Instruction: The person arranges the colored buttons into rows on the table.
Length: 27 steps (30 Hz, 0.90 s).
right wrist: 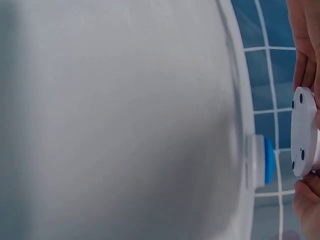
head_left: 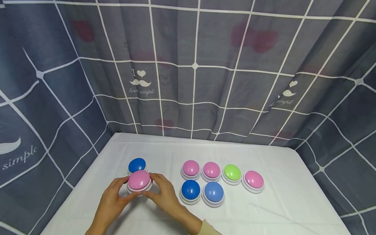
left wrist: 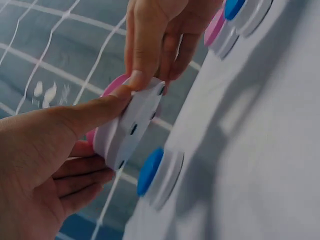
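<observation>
Both hands hold a pink push button [head_left: 139, 180] with a white base, raised off the table. My left hand [head_left: 111, 199] grips its left side and my right hand [head_left: 165, 194] its right side, thumbs meeting at the near edge. The underside of the white base [right wrist: 303, 132] with small dark feet shows in the right wrist view. Just behind the held button, a dark blue push button [head_left: 137, 165] stands on the table, its near part hidden in the head view. In the left wrist view this blue button [left wrist: 151, 172] sits apart below the held one.
To the right stands a back row of push buttons: pink [head_left: 191, 168], pink [head_left: 211, 170], green [head_left: 232, 172] and pink [head_left: 254, 180]. Before them are a dark blue button [head_left: 190, 190] and a lighter blue one [head_left: 214, 192]. Grey checked curtains [head_left: 176, 81] surround the white table [head_left: 282, 195].
</observation>
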Available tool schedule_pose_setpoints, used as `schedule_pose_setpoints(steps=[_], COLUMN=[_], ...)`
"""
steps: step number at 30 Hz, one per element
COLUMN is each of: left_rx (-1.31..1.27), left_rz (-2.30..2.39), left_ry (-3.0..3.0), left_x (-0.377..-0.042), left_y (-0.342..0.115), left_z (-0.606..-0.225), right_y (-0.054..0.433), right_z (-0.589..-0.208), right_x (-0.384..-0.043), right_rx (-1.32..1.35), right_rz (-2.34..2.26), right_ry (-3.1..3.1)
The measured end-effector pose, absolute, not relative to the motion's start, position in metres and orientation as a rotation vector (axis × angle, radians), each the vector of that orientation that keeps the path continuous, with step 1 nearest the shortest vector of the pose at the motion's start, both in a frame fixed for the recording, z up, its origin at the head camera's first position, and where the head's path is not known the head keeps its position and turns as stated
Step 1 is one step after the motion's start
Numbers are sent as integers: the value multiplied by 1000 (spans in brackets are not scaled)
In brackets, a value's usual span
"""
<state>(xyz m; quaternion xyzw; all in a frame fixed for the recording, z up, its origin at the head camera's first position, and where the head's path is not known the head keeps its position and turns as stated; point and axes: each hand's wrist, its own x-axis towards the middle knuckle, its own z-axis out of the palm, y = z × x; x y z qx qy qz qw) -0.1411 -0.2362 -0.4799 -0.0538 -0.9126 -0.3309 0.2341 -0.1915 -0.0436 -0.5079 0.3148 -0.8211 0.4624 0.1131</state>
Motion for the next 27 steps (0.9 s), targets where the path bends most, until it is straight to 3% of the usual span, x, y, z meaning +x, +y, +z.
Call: schedule_pose_setpoints(steps=[14, 27], left_rx=[-355, -593], left_rz=[-847, -914], left_ry=[-2380, -2262], left_x=[-156, -165], left_y=[-151, -72], left_z=[-471, -482], right_y=[48, 121], right_z=[-489, -500], right_x=[-189, -164], right_rx=[790, 578], right_rz=[1301, 1145], right_ry=[-2293, -2215])
